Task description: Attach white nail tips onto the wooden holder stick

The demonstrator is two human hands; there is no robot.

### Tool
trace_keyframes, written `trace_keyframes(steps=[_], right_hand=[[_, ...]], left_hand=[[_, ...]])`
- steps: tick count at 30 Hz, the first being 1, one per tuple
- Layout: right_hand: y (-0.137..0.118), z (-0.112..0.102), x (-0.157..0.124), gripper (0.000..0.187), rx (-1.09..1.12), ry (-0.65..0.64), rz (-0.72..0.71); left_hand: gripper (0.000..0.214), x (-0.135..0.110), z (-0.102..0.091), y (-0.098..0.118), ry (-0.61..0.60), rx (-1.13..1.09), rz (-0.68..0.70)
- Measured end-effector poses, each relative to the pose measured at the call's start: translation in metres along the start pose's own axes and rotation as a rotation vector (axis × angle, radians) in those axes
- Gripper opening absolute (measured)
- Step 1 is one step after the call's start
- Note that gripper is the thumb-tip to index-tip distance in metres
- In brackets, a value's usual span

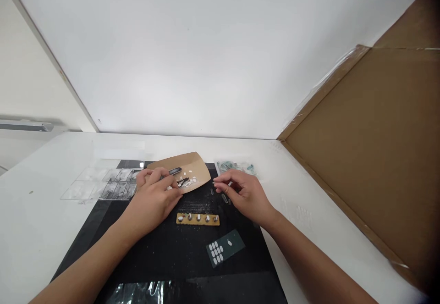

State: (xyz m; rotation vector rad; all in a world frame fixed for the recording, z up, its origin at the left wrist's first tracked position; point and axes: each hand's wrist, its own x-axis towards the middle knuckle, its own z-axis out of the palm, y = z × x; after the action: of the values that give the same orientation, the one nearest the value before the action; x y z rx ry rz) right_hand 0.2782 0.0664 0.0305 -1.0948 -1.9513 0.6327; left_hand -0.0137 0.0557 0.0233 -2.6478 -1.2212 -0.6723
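Observation:
My left hand (158, 198) is closed over the left side of a shallow brown tray (192, 160), its fingers around a dark slim tool (176, 171) with a rounded end. Small white pieces (189, 181) and some dark bits lie in the tray. To the right of it, my right hand (242, 191) is pinched, with a tiny pale speck at the fingertips too small to name. Several small dark oval pieces (224, 198) lie below those fingers. Between and below the hands sits a yellowish strip (194, 221) bearing short posts, some with white oval tops.
A dark green card (233, 242) with several white ovals lies on the black mat (165, 249). Left stands a clear compartment box (99, 188) holding small bags. A clear bag of greenish pieces (236, 166) lies behind my right hand. A cardboard panel (371, 148) borders the right.

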Motion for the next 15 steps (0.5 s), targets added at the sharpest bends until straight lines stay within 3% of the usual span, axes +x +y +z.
trace_keyframes(steps=[9,15], right_hand=[[0.017,-0.009,0.003,0.013,-0.240,0.035,-0.010],[0.017,-0.009,0.002,0.014,-0.270,0.026,-0.049]], left_hand=[[0.020,0.002,-0.010,0.008,-0.040,-0.078,-0.008],[0.031,0.001,-0.006,-0.010,0.071,0.156,-0.217]])
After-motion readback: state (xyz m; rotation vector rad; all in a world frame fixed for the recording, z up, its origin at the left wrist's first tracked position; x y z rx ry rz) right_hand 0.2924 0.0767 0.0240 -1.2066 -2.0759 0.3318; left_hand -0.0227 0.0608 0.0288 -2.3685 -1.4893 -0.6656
